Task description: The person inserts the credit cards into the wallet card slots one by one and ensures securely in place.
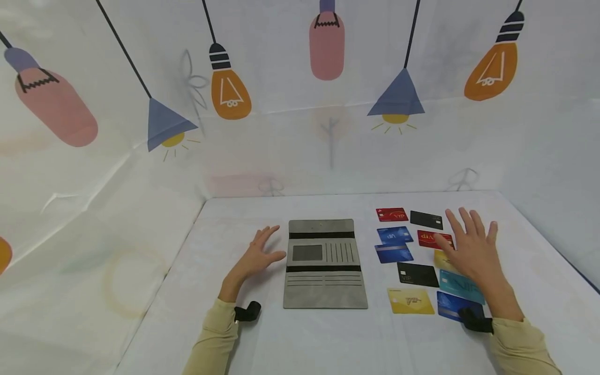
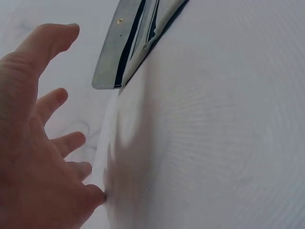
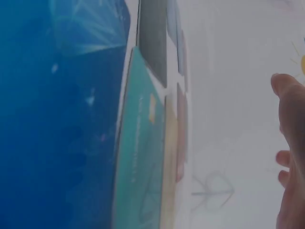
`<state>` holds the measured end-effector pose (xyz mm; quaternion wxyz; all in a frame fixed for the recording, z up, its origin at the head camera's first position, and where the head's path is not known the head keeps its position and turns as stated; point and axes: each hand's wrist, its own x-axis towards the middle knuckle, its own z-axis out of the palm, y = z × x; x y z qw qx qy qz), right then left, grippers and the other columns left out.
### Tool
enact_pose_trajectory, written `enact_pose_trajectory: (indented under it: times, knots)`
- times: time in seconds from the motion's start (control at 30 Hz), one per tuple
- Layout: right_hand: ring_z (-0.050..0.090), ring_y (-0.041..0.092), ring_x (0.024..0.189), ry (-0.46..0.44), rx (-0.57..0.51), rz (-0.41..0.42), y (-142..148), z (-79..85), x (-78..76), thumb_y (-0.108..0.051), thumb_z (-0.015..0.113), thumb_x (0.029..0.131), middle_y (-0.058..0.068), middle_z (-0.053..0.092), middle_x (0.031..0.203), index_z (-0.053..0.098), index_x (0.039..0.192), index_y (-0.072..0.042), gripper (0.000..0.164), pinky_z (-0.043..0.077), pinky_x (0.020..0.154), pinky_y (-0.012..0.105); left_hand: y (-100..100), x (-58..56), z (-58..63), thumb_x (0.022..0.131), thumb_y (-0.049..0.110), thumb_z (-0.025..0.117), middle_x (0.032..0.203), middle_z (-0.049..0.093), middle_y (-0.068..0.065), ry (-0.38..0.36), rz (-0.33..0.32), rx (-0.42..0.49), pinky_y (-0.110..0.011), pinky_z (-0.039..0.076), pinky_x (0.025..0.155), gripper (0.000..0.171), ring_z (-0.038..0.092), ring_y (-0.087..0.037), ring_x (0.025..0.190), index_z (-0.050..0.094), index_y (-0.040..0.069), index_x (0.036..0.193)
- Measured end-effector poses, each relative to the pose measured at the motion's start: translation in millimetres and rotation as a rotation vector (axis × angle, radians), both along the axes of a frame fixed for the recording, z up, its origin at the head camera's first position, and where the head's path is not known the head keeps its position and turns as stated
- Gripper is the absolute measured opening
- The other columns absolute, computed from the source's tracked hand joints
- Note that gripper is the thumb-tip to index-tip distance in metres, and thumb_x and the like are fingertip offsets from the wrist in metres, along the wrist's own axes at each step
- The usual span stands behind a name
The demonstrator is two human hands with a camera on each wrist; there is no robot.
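Note:
An unfolded grey card wallet (image 1: 323, 289) lies flat in the middle of the white table, with dark bands, a window pocket and rows of slots. My left hand (image 1: 255, 256) is just left of it, fingers spread, holding nothing; the left wrist view shows the wallet (image 2: 107, 67) beyond the thumb. Over the cards at the right my right hand (image 1: 475, 252) spreads its fingers, gripping nothing. Beneath and beside it lie a red card (image 1: 426, 238), a teal card (image 1: 457, 285) and a blue card (image 1: 452, 304). The right hand partly hides a gold card (image 1: 441, 260).
More cards lie left of the right hand: a red one (image 1: 391, 214), a black one (image 1: 417, 274), a yellow one (image 1: 410, 301) and overlapping blue ones (image 1: 394, 253). White sheets (image 1: 290, 140) printed with lamps and bulbs rise behind the table and at its sides.

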<state>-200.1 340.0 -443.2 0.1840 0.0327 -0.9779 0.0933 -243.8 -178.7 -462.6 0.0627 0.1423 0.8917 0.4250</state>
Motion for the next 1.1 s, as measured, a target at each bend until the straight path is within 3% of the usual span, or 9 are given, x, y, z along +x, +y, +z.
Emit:
enact_pose_trajectory:
  times: [0.2, 0.33, 0.6, 0.87, 1.1]
  knots:
    - [0.001, 0.047, 0.148, -0.01, -0.025, 0.064, -13.1, 6.3, 0.4, -0.044, 0.057, 0.095, 0.032, 0.019, 0.155, 0.019, 0.158, -0.011, 0.081, -0.012, 0.111, 0.069, -0.8, 0.9, -1.0, 0.088, 0.033, 0.072, 0.164, 0.014, -0.018, -0.051, -0.063, -0.012, -0.062, -0.015, 0.115, 0.08, -0.011, -0.041, 0.15, 0.031, 0.022, 0.156]
    - [0.013, 0.05, 0.144, 0.009, -0.041, 0.103, -19.6, 7.6, -0.5, -0.04, 0.062, 0.093, 0.032, 0.023, 0.152, 0.022, 0.157, -0.011, 0.081, -0.009, 0.112, 0.07, -1.5, -0.1, -3.5, 0.087, 0.033, 0.073, 0.164, 0.015, -0.019, -0.06, -0.089, -0.022, -0.06, -0.019, 0.114, 0.079, -0.013, -0.042, 0.15, 0.034, 0.022, 0.155]
    - [0.025, 0.055, 0.135, -0.055, -0.097, 0.129, -33.5, 4.9, 1.5, -0.038, 0.065, 0.092, 0.036, 0.029, 0.148, 0.026, 0.156, -0.009, 0.08, -0.009, 0.113, 0.068, -0.1, -1.8, -9.8, 0.086, 0.037, 0.074, 0.163, 0.017, -0.02, -0.049, -0.116, -0.084, -0.06, -0.018, 0.114, 0.08, -0.015, -0.042, 0.149, 0.036, 0.022, 0.154]
    - [0.035, 0.055, 0.133, -0.115, -0.024, 0.243, -52.3, -3.1, -1.3, -0.029, 0.071, 0.089, 0.033, 0.036, 0.148, 0.031, 0.153, -0.006, 0.079, 0.004, 0.112, 0.073, 1.8, -3.0, -10.7, 0.083, 0.04, 0.076, 0.164, 0.015, -0.02, -0.061, -0.133, -0.13, -0.062, -0.016, 0.114, 0.083, -0.017, -0.044, 0.148, 0.037, 0.021, 0.154]
    - [0.044, 0.05, 0.131, -0.229, -0.027, 0.275, -65.1, -9.7, -7.1, -0.031, 0.069, 0.092, 0.031, 0.046, 0.141, 0.033, 0.151, -0.006, 0.073, 0.016, 0.11, 0.072, 4.1, -1.1, -7.4, 0.082, 0.042, 0.076, 0.165, 0.013, -0.017, -0.063, -0.121, -0.154, -0.061, -0.017, 0.114, 0.084, -0.017, -0.042, 0.149, 0.037, 0.021, 0.154]
